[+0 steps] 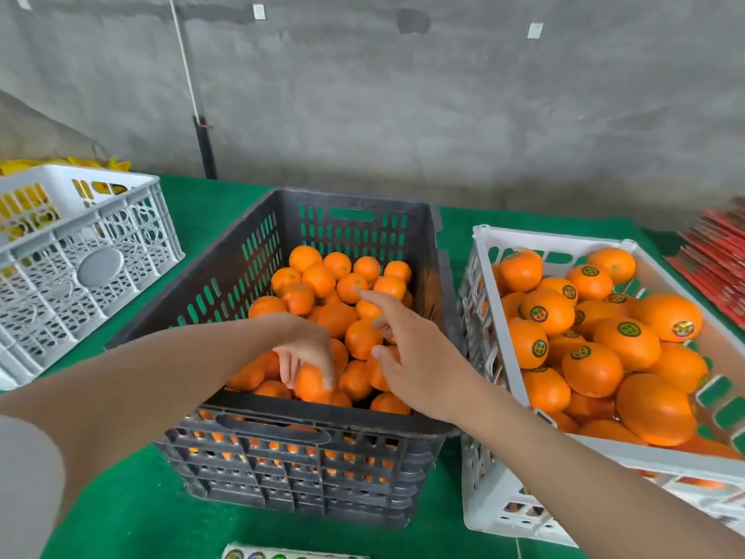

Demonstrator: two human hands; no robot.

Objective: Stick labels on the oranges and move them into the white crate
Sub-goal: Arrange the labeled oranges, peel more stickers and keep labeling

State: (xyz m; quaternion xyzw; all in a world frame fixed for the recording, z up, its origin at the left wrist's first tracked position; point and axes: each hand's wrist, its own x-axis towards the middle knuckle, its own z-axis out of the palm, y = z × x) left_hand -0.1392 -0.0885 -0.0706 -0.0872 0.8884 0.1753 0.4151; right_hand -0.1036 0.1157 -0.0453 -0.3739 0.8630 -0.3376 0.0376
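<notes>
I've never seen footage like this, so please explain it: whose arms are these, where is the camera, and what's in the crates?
No machine here: these are a person's bare arms, filmed by one camera worn on their head, looking forward and down. On the green table cover sit a black crate of unlabelled oranges and, to its right, a white crate of labelled oranges. The left hand grips an orange in the black crate. The right hand reaches over the same crate, index finger stretched out, holding nothing visible. A sheet of labels shows at the bottom edge; a second white crate stands far left.
</notes>
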